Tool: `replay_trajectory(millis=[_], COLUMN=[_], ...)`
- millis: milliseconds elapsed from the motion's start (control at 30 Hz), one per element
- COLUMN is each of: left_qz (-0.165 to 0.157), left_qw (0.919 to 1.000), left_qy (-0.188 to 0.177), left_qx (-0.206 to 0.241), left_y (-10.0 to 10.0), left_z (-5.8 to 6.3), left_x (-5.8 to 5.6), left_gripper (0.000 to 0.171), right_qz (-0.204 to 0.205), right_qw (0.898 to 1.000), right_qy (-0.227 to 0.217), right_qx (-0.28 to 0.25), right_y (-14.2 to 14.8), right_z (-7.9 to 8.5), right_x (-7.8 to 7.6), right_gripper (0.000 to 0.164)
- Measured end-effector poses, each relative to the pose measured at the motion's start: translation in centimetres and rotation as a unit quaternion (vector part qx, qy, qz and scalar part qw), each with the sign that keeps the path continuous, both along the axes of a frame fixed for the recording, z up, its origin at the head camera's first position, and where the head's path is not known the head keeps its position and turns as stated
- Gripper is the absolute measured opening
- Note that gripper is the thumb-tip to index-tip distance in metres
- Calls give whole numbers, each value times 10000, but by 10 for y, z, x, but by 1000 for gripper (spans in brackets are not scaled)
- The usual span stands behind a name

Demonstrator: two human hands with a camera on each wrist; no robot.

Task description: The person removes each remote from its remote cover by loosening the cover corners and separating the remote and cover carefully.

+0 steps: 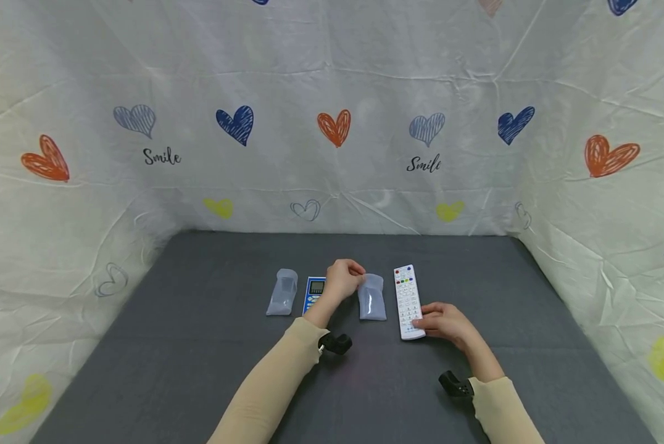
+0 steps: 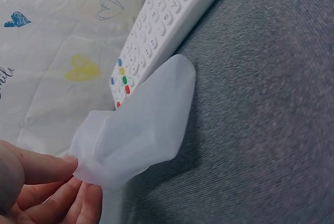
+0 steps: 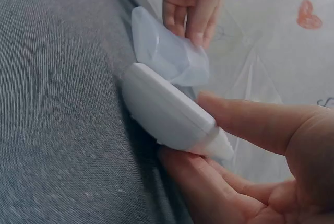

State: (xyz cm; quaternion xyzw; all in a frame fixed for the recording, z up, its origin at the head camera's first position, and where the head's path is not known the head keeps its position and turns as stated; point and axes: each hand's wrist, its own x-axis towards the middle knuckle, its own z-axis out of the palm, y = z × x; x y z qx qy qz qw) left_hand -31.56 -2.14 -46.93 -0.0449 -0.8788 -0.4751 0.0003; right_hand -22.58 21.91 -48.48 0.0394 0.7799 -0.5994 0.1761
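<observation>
My left hand (image 1: 343,280) pinches the upper edge of a translucent remote control cover (image 1: 372,299) between thumb and fingers. The left wrist view shows that cover (image 2: 146,119) puffed out, its far end close to the remote. My right hand (image 1: 448,324) grips the lower end of a white remote control (image 1: 406,296) with many buttons, thumb on one side and fingers on the other. In the right wrist view the remote (image 3: 162,109) lies right beside the cover (image 3: 167,51). Both things are at the middle of the table, upright in the head view.
Left of my left hand lies a small blue-edged remote (image 1: 316,287) with a screen, partly hidden by that hand. Beyond it is a second translucent cover (image 1: 283,293). A grey cloth covers the table (image 1: 226,370); white sheets with printed hearts (image 1: 234,126) hang around it.
</observation>
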Motion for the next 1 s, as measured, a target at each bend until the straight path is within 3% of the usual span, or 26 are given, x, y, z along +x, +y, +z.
replay_trajectory(millis=[333,1000], left_qz=[212,281], left_qw=[9994,9990], left_qy=[182,261], left_qx=[-224,-249], left_y=[3,1], left_z=[-7,-13], left_x=[4,3], left_gripper=[6,7], right_qz=[-221,48], right_qw=[9927,9874], right_qy=[115,60], right_qx=[1181,1578], right_y=[-3,1], right_z=[5,9], right_x=[6,10], right_gripper=[51,46])
